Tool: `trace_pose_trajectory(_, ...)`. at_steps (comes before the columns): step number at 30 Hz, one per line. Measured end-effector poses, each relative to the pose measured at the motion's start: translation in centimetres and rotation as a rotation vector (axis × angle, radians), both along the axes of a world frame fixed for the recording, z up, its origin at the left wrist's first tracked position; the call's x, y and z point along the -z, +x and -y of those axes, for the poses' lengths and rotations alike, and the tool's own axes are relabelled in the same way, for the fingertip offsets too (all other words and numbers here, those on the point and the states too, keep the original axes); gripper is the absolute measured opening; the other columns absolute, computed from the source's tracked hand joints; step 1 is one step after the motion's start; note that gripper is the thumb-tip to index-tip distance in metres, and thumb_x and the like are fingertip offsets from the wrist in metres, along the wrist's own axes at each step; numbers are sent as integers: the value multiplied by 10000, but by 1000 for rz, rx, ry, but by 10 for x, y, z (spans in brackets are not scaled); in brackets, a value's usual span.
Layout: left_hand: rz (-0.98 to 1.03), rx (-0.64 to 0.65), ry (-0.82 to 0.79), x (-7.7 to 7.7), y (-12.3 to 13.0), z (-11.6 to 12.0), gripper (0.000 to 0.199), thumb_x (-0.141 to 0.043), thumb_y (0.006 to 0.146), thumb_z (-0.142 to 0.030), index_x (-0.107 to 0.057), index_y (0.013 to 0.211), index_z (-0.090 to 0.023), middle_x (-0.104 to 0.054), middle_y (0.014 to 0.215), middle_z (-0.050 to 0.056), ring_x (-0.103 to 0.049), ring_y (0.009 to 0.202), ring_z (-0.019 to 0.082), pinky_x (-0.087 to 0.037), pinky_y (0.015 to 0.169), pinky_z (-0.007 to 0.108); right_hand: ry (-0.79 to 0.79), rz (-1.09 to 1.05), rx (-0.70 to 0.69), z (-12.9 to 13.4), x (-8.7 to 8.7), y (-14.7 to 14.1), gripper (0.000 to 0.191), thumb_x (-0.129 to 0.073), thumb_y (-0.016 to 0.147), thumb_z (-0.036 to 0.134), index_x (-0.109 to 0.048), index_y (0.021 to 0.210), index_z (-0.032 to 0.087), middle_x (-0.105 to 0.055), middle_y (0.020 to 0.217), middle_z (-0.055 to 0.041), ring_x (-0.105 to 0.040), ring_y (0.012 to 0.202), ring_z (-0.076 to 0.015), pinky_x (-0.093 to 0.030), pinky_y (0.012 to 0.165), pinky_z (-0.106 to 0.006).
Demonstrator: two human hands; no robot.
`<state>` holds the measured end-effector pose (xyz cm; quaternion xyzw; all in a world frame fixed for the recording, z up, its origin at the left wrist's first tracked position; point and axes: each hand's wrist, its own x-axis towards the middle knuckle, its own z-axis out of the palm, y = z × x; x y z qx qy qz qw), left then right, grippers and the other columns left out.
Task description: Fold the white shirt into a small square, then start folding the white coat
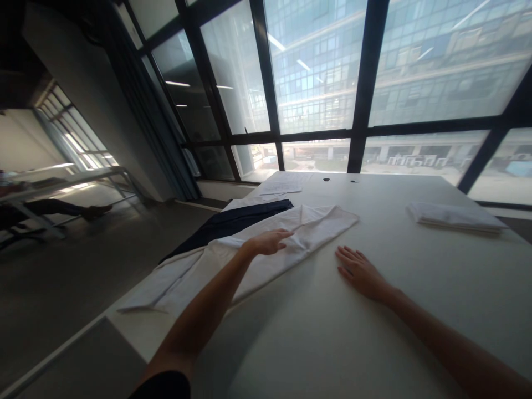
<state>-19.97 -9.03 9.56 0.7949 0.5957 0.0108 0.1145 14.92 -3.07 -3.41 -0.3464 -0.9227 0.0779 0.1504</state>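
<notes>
White garment [318, 227] looks long, thin and lightly creased.

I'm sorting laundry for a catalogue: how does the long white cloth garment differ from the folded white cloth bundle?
The long white cloth garment lies stretched out, while the folded white cloth bundle is compact and layered. The garment has the left hand over it; the bundle has neither hand near it. Both are white and rest on the white table.
</notes>
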Motion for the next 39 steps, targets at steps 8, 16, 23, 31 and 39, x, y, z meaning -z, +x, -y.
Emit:
trace_pose_trajectory(8,-103,92,17,56,-79,22,571,-450,1017,-541,-404,1541,-319,-239,1663,54,-138,1545,305,-112,1229,519,-64,1,31,4,-7,-3,565,-380,1005,378,-441,1522,160,-365,1604,-127,-292,1500,-278,-224,1212,-516)
trace_pose_trajectory(16,-152,10,-15,73,-7,40,739,-261,989,-704,-395,1550,-241,-77,1695,98,-41,1544,382,-93,1210,597,-46,-194,142,3,-5,-7,598,-367,1004,380,-423,1521,86,-423,1565,-173,-373,1455,-258,-285,1204,-439)
trace_pose_trajectory(23,-101,7,12,70,125,70,813,-382,923,-753,-429,1523,-207,-154,1668,195,-168,1495,494,-231,1131,685,73,-425,301,-16,-6,-1,454,-407,979,310,-644,1319,125,-587,1418,-151,-489,1352,-256,-353,1165,-421)
trace_pose_trajectory(31,239,286,-353,-11,144,-35,471,-449,1015,-485,-630,1344,-202,-747,1157,79,-729,917,206,-545,838,308,41,-310,346,-37,-7,33,346,-510,911,201,-732,1170,144,-670,1312,-129,-584,1239,-233,-382,1105,-346)
trace_pose_trajectory(39,-37,147,216,26,149,-176,385,-634,921,-266,-655,1304,-226,-661,1332,82,-612,1215,250,-460,1045,343,63,-240,341,-29,-15,26,293,-527,928,182,-736,1132,201,-666,1308,-95,-561,1238,-223,-345,1098,-340)
